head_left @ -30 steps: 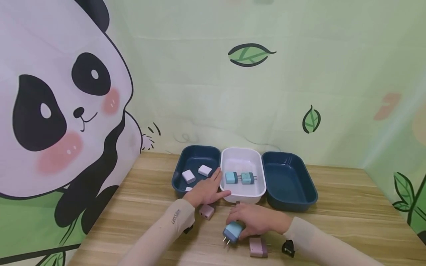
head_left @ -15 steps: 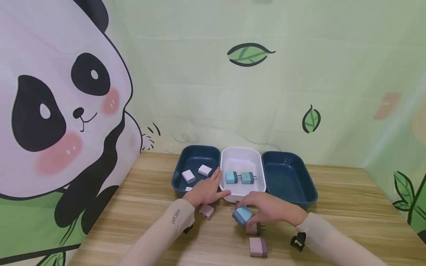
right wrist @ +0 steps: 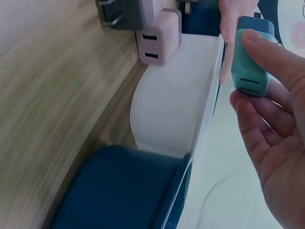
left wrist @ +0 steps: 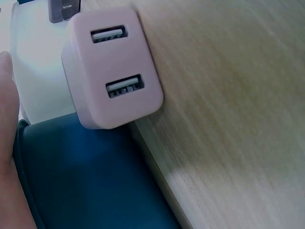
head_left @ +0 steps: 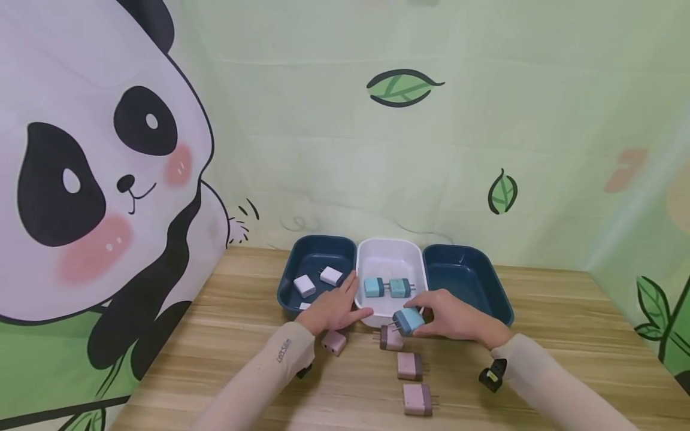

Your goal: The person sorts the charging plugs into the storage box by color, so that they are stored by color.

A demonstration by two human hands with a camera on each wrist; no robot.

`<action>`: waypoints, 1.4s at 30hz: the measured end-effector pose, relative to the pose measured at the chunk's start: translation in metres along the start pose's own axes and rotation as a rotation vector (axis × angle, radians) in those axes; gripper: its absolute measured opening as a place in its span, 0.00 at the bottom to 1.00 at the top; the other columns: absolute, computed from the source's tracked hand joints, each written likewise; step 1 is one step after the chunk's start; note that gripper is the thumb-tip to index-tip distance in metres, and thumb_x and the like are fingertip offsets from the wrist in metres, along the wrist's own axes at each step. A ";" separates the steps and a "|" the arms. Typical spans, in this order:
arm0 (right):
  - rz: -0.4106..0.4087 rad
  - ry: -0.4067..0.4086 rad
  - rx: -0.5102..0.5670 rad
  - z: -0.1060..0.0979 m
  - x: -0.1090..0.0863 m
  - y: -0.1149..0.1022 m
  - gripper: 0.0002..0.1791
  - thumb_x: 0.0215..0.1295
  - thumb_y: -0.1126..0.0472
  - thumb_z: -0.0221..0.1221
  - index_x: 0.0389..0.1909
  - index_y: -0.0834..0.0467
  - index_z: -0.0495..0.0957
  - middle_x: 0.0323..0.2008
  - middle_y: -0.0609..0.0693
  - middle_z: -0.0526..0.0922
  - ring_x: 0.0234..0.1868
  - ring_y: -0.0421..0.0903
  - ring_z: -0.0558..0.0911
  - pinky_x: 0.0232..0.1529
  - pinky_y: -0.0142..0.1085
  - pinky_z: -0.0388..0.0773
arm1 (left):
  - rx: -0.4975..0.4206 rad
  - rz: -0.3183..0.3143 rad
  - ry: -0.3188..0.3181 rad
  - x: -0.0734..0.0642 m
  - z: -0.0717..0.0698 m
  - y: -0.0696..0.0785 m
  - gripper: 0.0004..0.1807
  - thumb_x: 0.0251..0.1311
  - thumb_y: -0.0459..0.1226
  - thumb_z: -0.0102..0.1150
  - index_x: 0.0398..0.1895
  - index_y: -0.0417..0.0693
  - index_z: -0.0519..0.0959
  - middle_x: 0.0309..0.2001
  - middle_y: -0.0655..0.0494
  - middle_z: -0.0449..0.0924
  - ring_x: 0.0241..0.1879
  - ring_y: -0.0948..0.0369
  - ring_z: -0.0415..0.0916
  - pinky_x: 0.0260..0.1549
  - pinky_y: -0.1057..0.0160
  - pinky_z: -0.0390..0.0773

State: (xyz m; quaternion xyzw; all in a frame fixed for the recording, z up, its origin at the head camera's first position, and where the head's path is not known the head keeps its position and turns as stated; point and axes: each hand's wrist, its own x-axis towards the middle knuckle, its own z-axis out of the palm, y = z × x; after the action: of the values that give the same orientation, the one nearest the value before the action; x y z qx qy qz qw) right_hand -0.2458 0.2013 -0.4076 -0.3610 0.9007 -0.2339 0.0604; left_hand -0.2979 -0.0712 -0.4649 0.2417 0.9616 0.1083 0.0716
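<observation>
Between the thumb and fingers of my right hand (head_left: pixel 455 316) is a blue USB charger (head_left: pixel 411 320), held just in front of the white tray (head_left: pixel 390 254), prongs pointing left. The right wrist view shows the charger's (right wrist: pixel 250 64) two USB slots facing the camera. My left hand (head_left: pixel 334 306) rests with extended fingers over the adjoining rims of the left navy tray (head_left: pixel 318 240) and the white tray. A pink charger (left wrist: pixel 114 67) lies below it on the table. Two teal chargers (head_left: pixel 400 288) lie end to end in the white tray. White chargers (head_left: pixel 305 286) lie in the left navy tray, one partly hidden by my left hand.
A second navy tray (head_left: pixel 469 275) stands to the right of the white one, with nothing seen inside. Several pink chargers (head_left: pixel 409 366) lie on the wooden table (head_left: pixel 566 359) in front of the trays. A panda backdrop (head_left: pixel 345 149) rises behind.
My right hand has carried the blue charger up from the front of the table, away and to the right, uncovering pink chargers beneath. My left hand has stayed put.
</observation>
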 end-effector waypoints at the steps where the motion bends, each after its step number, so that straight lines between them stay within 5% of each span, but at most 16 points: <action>1: 0.007 0.008 -0.008 -0.001 0.001 0.002 0.27 0.53 0.53 0.70 0.54 0.56 0.78 0.45 0.44 0.80 0.38 0.45 0.78 0.40 0.40 0.78 | -0.001 -0.001 -0.002 0.000 0.000 0.000 0.51 0.61 0.67 0.39 0.75 0.43 0.42 0.75 0.50 0.33 0.67 0.51 0.57 0.60 0.53 0.64; 10: 0.111 0.064 0.034 -0.002 0.008 0.013 0.26 0.50 0.54 0.71 0.51 0.58 0.79 0.43 0.46 0.80 0.40 0.44 0.77 0.43 0.45 0.78 | -0.013 0.004 -0.012 -0.002 -0.003 0.002 0.50 0.62 0.66 0.40 0.75 0.42 0.42 0.75 0.50 0.33 0.68 0.50 0.56 0.60 0.52 0.64; 16: 0.190 0.091 0.055 -0.004 0.015 0.019 0.30 0.52 0.53 0.70 0.54 0.62 0.77 0.45 0.49 0.80 0.40 0.46 0.77 0.42 0.39 0.78 | -0.010 0.001 -0.008 -0.001 -0.002 0.001 0.50 0.61 0.67 0.39 0.75 0.43 0.41 0.75 0.51 0.32 0.68 0.51 0.56 0.61 0.52 0.64; 42: 0.301 0.044 0.140 0.003 0.034 0.034 0.28 0.52 0.57 0.70 0.55 0.57 0.78 0.47 0.49 0.79 0.44 0.45 0.77 0.48 0.42 0.77 | 0.005 -0.001 -0.008 -0.001 -0.001 0.000 0.51 0.61 0.68 0.38 0.75 0.43 0.42 0.75 0.51 0.33 0.68 0.51 0.56 0.61 0.53 0.63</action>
State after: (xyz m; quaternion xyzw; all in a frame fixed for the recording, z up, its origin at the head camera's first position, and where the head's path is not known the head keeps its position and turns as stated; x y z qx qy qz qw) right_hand -0.2914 0.1982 -0.4236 -0.2116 0.9273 -0.2921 0.0999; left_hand -0.2974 -0.0714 -0.4634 0.2416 0.9618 0.1047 0.0751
